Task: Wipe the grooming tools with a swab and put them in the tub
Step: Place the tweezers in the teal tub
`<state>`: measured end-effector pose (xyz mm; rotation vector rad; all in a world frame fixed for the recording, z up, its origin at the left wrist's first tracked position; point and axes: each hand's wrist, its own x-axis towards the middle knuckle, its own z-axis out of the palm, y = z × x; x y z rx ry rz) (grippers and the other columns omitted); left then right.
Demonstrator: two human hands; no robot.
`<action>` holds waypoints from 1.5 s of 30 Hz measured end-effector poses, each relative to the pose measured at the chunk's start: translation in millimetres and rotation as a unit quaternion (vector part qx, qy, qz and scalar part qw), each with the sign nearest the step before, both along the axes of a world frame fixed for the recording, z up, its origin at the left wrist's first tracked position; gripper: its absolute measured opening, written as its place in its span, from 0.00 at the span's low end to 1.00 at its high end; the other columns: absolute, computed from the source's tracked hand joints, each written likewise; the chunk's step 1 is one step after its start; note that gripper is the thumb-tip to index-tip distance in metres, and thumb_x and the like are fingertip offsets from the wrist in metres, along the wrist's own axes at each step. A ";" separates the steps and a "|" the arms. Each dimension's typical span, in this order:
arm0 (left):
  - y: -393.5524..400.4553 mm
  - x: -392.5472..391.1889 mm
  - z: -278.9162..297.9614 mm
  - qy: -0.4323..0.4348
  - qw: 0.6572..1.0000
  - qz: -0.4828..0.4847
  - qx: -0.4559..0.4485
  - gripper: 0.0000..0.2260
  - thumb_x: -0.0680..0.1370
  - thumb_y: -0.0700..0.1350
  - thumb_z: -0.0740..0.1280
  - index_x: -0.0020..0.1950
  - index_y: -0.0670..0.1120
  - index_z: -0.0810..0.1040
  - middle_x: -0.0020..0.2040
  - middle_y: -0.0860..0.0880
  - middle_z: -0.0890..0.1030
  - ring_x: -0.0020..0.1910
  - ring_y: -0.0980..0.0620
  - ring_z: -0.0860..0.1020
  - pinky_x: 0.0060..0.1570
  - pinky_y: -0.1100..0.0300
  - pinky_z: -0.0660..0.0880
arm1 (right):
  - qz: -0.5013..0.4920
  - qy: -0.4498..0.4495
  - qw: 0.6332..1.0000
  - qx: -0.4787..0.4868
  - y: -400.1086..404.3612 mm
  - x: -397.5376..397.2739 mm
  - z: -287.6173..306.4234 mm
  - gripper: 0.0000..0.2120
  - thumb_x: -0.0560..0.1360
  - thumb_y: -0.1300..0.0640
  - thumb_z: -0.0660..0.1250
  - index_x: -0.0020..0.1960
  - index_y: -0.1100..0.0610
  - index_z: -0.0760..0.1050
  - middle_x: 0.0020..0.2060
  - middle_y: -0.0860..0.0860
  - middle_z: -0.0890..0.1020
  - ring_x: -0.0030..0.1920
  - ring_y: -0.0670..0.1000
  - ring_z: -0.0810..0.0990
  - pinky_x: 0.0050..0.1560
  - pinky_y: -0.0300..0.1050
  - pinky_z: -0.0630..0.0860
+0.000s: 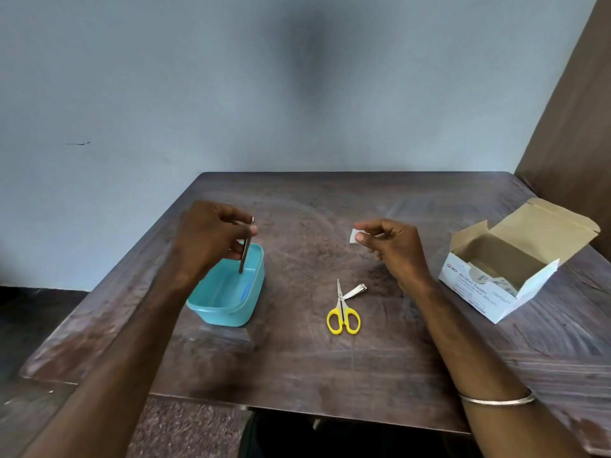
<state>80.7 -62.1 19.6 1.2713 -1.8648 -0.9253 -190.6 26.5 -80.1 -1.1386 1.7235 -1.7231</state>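
Head view: left hand (211,236) has a closed grip on a slim metal tool (245,249), likely tweezers, held near upright with its lower tip down inside the teal tub (228,312). Can't tell if the tip touches the tub floor. Right hand (393,249), well right of the tub and raised off the surface (297,365), pinches a small white swab (353,235) between thumb and forefinger. Yellow-handled scissors (343,314) lie on the surface right of the tub, nail clipper (355,290) touching or just beside the blades; can't tell which. Open swab box (509,269) sits far right of the tub.

Step in hand, as I judge it: dropping the wiped tool into the tub. Two tools look not yet done. Next move calls for the left fingers to release the tool so it lies flat in the tub, then reach right for scissors or clipper and bring it to the swab. Something blue lies inside the tub; unclear what.
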 end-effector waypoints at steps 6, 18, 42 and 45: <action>-11.2 7.4 -24.3 -0.123 0.991 0.014 0.050 0.06 0.70 0.35 0.76 0.46 0.40 0.84 0.31 0.44 0.83 0.27 0.49 0.82 0.35 0.54 0.83 | -0.011 0.032 0.999 0.014 -0.7 -1.3 -2.3 0.09 0.72 0.63 0.75 0.51 0.55 0.86 0.43 0.46 0.86 0.39 0.34 0.82 0.38 0.28 0.74; -19.8 0.4 -50.5 -0.284 0.958 0.013 0.044 0.08 0.74 0.34 0.69 0.49 0.43 0.86 0.37 0.44 0.85 0.33 0.47 0.84 0.42 0.50 0.84 | -0.026 0.030 0.999 0.017 0.6 -2.2 -1.4 0.11 0.70 0.66 0.76 0.44 0.50 0.85 0.41 0.48 0.86 0.43 0.45 0.84 0.44 0.35 0.80; 23.6 -16.5 -10.8 -0.313 0.909 0.109 -0.255 0.14 0.76 0.54 0.70 0.58 0.49 0.83 0.56 0.45 0.84 0.57 0.42 0.79 0.50 0.50 0.76 | -0.042 0.030 0.998 0.032 0.5 -4.2 -1.0 0.18 0.69 0.67 0.77 0.55 0.52 0.83 0.39 0.47 0.82 0.43 0.44 0.82 0.49 0.41 0.82; 46.1 -32.2 -4.9 -0.291 0.908 0.090 -0.289 0.15 0.76 0.56 0.69 0.59 0.50 0.82 0.55 0.46 0.83 0.62 0.44 0.73 0.49 0.50 0.75 | -0.043 0.036 0.998 0.035 0.5 -4.8 -1.6 0.17 0.69 0.66 0.77 0.55 0.52 0.84 0.41 0.48 0.83 0.44 0.45 0.82 0.50 0.43 0.83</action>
